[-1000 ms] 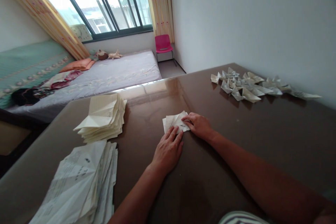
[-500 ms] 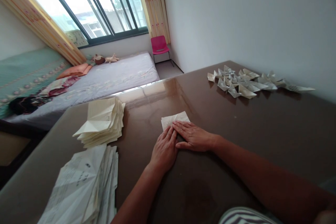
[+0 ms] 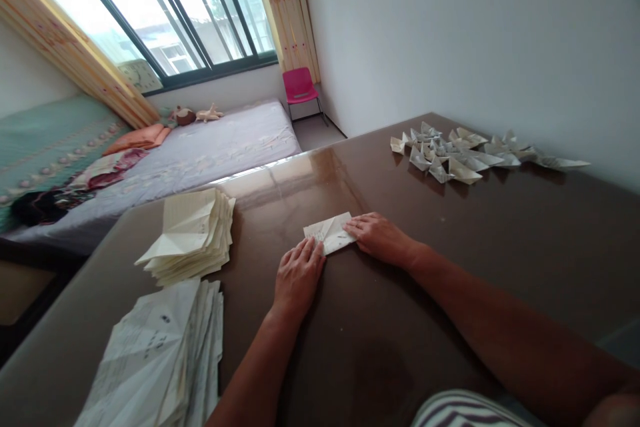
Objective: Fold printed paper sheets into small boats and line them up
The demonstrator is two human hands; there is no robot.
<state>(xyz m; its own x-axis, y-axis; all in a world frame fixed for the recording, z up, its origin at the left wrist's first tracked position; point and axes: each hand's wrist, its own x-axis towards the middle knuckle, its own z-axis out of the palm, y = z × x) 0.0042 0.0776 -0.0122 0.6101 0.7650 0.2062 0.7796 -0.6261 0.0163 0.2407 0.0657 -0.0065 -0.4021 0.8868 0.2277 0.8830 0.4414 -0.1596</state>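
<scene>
A small folded sheet of printed paper (image 3: 329, 233) lies flat on the dark brown table (image 3: 450, 267). My left hand (image 3: 297, 273) rests flat with fingers stretched out, its fingertips on the paper's near left edge. My right hand (image 3: 380, 237) lies flat at the paper's right end, fingers pressing on it. Neither hand grips anything.
A stack of creased sheets (image 3: 190, 235) sits left of the paper, and a bigger stack of printed sheets (image 3: 155, 357) lies nearer at the table's left edge. Several folded paper boats (image 3: 463, 153) are clustered at the far right by the wall. A bed (image 3: 200, 147) and pink chair (image 3: 299, 85) stand beyond.
My hands, which overlapped over the paper half a second ago, have slid apart to its two ends. More of the folded paper shows now.
</scene>
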